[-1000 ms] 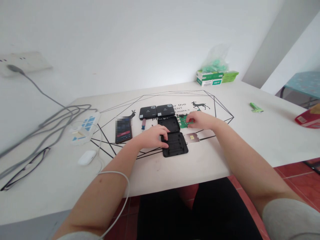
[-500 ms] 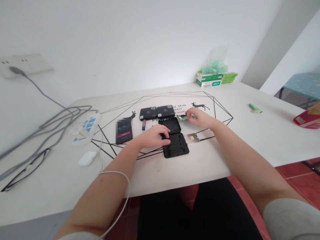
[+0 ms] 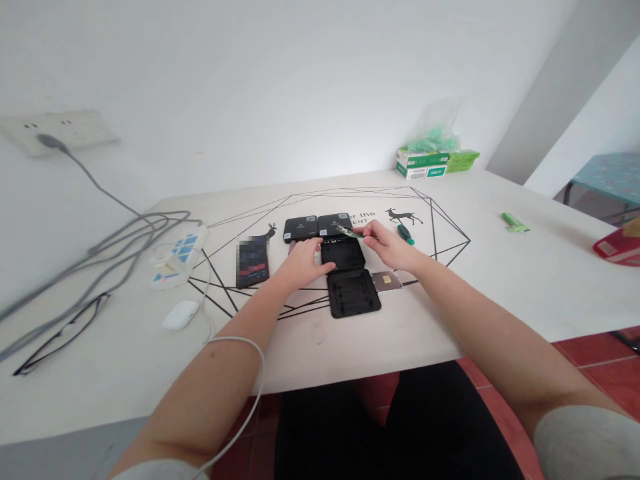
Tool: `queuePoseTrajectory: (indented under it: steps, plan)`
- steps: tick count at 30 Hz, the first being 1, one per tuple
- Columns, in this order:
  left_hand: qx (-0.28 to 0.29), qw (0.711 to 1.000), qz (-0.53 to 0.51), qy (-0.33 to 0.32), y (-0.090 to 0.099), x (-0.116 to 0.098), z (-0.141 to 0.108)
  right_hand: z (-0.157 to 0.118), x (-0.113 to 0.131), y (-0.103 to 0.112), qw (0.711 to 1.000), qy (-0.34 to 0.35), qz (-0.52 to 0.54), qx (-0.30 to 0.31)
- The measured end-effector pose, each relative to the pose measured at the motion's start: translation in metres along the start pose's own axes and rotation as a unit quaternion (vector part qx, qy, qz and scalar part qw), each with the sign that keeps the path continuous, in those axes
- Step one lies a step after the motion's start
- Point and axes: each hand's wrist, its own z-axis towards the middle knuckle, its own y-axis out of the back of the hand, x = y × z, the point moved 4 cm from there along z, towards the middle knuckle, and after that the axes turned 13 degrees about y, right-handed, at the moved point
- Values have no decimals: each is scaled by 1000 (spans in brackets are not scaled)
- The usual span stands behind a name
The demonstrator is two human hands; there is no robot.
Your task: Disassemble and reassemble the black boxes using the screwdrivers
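Note:
Two open black case halves lie on the table, the upper one [image 3: 344,255] touching the lower one [image 3: 354,293]. My right hand [image 3: 385,243] pinches a small green circuit board [image 3: 350,232] above the upper half's back edge. My left hand [image 3: 304,261] rests at the upper half's left edge, thumb and fingers apart, nothing seen in it. Behind are two closed black boxes, the left [image 3: 301,228] and the right [image 3: 334,224]. A metal plate [image 3: 387,281] with a yellowish square lies right of the lower half. A dark green-handled tool [image 3: 405,234] lies beyond my right hand.
On the left are a phone [image 3: 252,261], a white earphone case [image 3: 181,315], a clear-and-blue organizer [image 3: 179,259], glasses [image 3: 63,333] and grey cables. Green boxes [image 3: 423,160] stand at the back right. A green wrapper [image 3: 515,223] and a red package [image 3: 620,241] lie right.
My right hand has moved left with the circuit board, now raised over the upper case half, and the green-handled tool shows. My left hand has shifted back from the lower half.

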Motion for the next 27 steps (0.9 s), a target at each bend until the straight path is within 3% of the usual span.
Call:
queuePoseTrajectory:
  steps: [6, 16, 23, 27]
  plan:
    - [-16, 1000, -5, -21, -5, 0, 1, 1, 19, -39, 985, 36, -137, 95]
    - [5, 1000, -15, -18, 1, -1, -1, 5, 17, -60, 958, 31, -250, 137]
    - [13, 999, -17, -34, 0, 6, 2, 5, 16, -54, 951, 20, -291, 99]
    - [23, 999, -7, -45, 0, 6, 4, 3, 10, -42, 947, -78, -303, 76]
